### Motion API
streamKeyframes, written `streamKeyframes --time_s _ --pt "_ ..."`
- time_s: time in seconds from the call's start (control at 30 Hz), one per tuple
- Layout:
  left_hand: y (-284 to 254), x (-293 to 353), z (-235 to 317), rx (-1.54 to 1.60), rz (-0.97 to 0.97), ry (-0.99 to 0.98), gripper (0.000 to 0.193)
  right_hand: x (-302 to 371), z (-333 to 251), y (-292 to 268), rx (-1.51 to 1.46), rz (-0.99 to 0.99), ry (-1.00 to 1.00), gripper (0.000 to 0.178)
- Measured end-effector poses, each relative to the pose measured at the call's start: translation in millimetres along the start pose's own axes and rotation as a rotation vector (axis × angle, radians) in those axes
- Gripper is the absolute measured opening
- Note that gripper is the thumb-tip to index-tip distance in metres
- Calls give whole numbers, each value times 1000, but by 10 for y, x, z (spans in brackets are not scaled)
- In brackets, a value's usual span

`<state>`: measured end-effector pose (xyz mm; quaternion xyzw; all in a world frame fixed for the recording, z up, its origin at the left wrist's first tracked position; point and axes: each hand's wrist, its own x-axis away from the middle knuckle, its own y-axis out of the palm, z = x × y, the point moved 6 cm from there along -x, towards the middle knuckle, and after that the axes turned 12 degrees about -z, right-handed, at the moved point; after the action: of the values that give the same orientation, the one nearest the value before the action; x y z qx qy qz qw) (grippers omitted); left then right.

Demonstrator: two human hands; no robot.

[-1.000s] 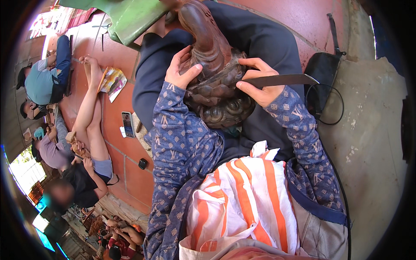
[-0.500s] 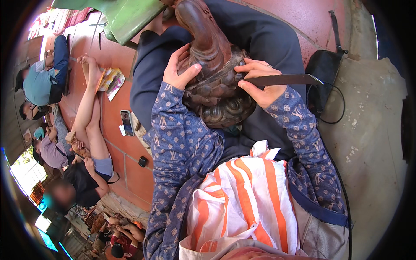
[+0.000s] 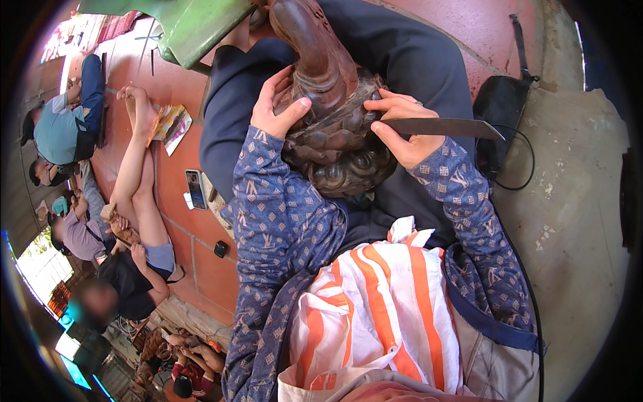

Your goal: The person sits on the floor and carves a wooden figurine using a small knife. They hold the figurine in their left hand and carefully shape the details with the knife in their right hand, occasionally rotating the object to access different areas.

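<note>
A dark brown carved wooden statue rests between my thighs, its smooth rounded part pointing away from me and its scaly, curled base nearest my body. My left hand is wrapped round the statue's left side, thumb lying on the carving. In my right hand is a flat dark blade, pinched between thumb and fingers. Its slanted end sticks out to the right past my hand. The blade's inner end is hidden at the statue, where my right fingertips touch the carved surface.
A green plastic chair stands at the far left. On the red tiles lie a phone, a small black case and a colourful packet. A black bag with a cable is at the right. Several people sit at the left.
The blade has shifted slightly to the right, and its outer end has dipped toward me. My right hand has moved a little with it; my left hand and the statue stay nearly still.
</note>
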<state>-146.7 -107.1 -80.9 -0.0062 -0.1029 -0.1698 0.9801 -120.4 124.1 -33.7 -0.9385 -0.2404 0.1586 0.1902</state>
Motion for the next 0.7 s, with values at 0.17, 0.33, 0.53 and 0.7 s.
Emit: streamKeyframes --time_s 0.17,0.33,0.53,0.7 --pt "-11 2 -9 3 -1 -4 77 -39 -136 9 32 -35 39 12" --pt "-5 2 -10 6 5 -5 76 -28 -110 4 47 -66 62 9" --pt "-52 47 20 -166 112 7 76 55 6 9 -34 -16 82 10" --pt "350 250 880 -716 265 548 44 120 -8 -41 -139 6 234 15"
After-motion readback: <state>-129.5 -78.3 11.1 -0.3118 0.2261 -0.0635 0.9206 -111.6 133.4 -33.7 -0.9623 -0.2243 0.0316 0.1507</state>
